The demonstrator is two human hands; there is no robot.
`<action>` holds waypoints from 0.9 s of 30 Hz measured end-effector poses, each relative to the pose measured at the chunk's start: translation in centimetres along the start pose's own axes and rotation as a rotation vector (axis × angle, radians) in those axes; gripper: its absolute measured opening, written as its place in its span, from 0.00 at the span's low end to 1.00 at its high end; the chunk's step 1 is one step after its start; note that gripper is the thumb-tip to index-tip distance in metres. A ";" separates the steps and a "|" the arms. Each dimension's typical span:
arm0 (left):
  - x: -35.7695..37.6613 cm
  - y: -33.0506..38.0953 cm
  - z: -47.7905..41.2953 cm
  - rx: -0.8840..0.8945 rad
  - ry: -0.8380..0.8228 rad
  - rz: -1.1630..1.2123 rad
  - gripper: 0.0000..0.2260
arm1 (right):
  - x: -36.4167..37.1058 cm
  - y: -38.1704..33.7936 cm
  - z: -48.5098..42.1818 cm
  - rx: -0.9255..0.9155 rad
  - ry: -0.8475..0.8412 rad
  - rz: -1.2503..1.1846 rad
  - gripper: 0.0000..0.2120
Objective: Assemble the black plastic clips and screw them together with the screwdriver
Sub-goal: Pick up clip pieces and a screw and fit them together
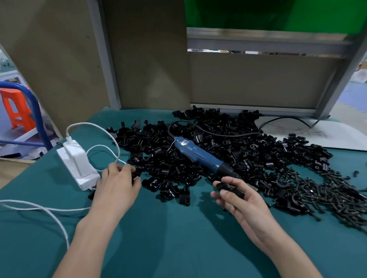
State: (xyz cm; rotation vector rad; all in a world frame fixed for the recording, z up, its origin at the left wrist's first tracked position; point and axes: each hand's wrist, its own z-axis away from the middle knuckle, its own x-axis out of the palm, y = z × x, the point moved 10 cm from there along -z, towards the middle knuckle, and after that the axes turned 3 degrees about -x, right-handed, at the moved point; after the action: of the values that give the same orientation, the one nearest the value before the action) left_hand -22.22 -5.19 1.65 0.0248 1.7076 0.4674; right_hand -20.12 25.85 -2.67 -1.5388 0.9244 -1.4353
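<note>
Clips [156, 158] of black plastic lie heaped on the green worktop [174, 233], blue electric screwdriver [200, 156] resting across them. Left hand [117, 186] pinches one clip piece [136, 176] at the heap's edge; right hand [240, 204] grips a second clip piece [231, 188]. Both look light, stiff and slick, so pinch the flat sides.
</note>
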 end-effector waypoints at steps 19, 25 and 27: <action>-0.6 7.0 2.9 0.323 0.084 0.470 0.07 | 0.6 -0.6 0.1 0.003 0.012 -0.055 0.27; 4.0 10.5 4.9 0.162 -0.338 1.219 0.11 | 1.1 -0.6 0.2 -0.005 0.009 -0.046 0.26; 5.2 11.0 5.4 0.103 -0.401 1.289 0.11 | 1.0 -0.7 0.3 -0.014 0.019 -0.005 0.27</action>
State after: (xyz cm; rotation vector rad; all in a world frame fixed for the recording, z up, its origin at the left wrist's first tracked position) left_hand -20.77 7.86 -0.38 1.2562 1.1269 1.2026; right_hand -19.74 25.22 -1.59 -1.5415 0.9447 -1.4517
